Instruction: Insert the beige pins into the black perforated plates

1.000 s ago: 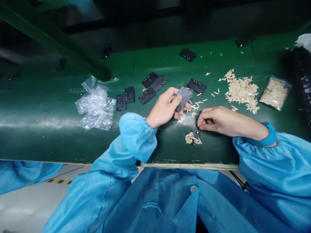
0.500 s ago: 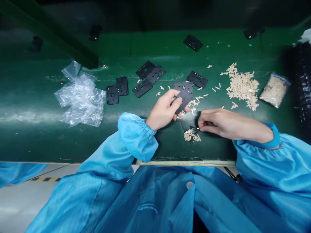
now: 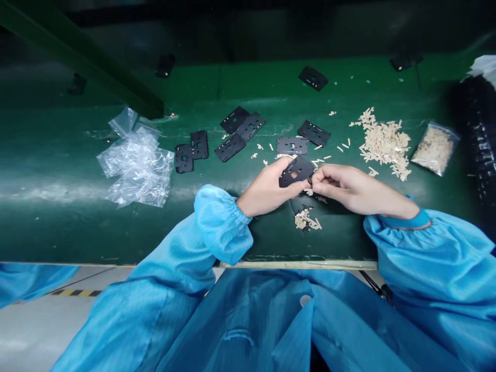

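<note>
My left hand (image 3: 267,190) grips a small black perforated plate (image 3: 296,171) just above the green belt (image 3: 77,217). My right hand (image 3: 341,186) is pinched shut at the plate's right edge; what its fingertips hold is too small to make out. A little heap of beige pins (image 3: 306,220) lies right below both hands. Another black plate (image 3: 292,145) lies flat on the belt just beyond them.
Several more black plates (image 3: 236,132) are scattered further back. A large pile of beige pins (image 3: 383,142) and a bag of pins (image 3: 434,150) sit to the right. Crumpled clear bags (image 3: 135,165) lie left. A green beam (image 3: 77,57) crosses the upper left.
My left hand has put one plate down on the belt beyond and now holds a plate lower and nearer. My right hand has risen from the pin heap to the plate's edge.
</note>
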### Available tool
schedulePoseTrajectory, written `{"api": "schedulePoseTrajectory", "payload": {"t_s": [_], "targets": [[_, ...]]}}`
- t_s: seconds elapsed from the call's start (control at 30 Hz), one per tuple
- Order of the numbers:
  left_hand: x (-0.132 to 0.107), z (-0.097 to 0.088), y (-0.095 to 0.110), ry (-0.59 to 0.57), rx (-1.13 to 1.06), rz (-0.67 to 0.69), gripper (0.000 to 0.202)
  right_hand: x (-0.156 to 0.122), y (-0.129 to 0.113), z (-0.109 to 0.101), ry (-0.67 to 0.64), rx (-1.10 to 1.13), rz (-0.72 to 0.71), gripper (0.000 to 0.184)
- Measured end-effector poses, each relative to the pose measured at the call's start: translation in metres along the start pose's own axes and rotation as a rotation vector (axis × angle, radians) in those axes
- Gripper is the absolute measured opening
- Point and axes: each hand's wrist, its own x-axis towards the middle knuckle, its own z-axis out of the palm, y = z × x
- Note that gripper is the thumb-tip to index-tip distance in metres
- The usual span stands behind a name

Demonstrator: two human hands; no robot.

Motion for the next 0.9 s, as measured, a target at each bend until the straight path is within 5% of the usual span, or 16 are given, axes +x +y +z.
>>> {"api": "schedulePoseTrajectory", "payload": {"t_s": [0.37, 0.6, 0.9], "targets": [[0.0, 0.004, 0.0, 0.144, -0.178, -0.023, 0.037, 0.008, -0.006, 0.022, 0.343, 0.172, 0.092, 0.042], [0.0, 0.005, -0.002, 0.265, -0.129, -0.039, 0.03, 0.006, -0.006, 0.032, 0.421, 0.035, -0.006, 0.026], [0.001, 0.002, 0.0, 0.169, -0.154, -0.098, 0.03, 0.008, -0.008, 0.026, 0.388, 0.201, 0.062, 0.03]]}}
